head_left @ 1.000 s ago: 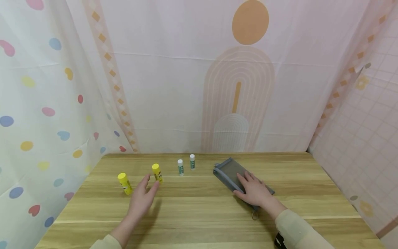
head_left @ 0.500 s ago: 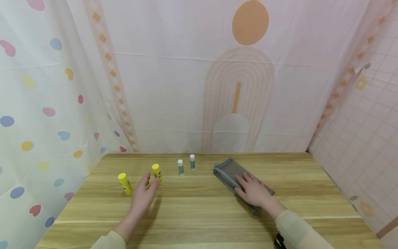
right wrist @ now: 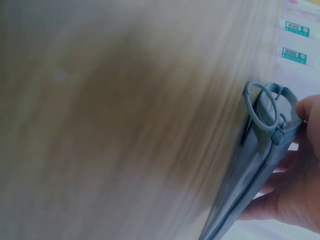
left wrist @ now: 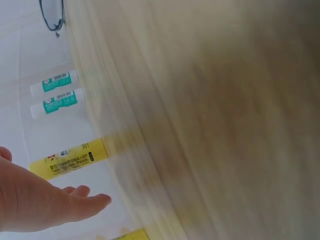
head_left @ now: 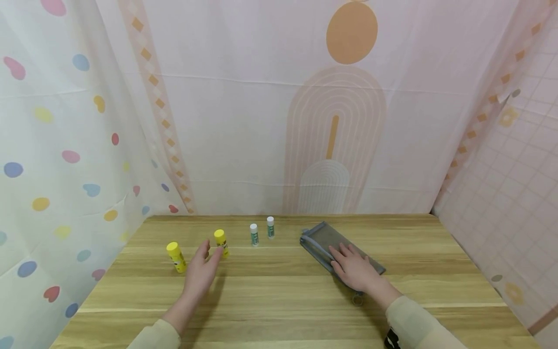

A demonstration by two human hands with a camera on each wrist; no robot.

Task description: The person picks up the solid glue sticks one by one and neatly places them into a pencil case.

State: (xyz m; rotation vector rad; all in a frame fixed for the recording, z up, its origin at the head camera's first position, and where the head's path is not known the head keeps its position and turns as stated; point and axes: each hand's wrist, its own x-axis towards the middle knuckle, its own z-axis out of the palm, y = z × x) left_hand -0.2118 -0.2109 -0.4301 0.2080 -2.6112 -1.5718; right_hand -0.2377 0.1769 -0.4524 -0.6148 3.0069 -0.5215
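Observation:
My left hand (head_left: 201,272) hovers over the table, thumb and fingers spread apart, holding nothing. Just beyond its thumb stands a yellow glue stick (head_left: 220,237), upright; a second yellow glue stick (head_left: 174,250) stands to the hand's left. In the left wrist view the nearer yellow glue stick (left wrist: 70,159) lies beside the fingers. My right hand (head_left: 355,271) rests on a flat grey mesh zipper pouch (head_left: 324,237), fingers spread over its top and thumb toward the zipper side. The right wrist view shows the pouch's ring (right wrist: 261,107) close to that hand.
Two smaller white-and-green glue sticks (head_left: 254,236) (head_left: 271,229) stand upright at the back, between the yellow ones and the pouch. The wooden table (head_left: 279,300) ends at a patterned curtain (head_left: 235,145). A black object (head_left: 391,338) shows by the right sleeve.
Both hands stay almost in place. The right fingers have shifted slightly on the pouch, and its zipper edge now bows a little. The glue sticks stand as before.

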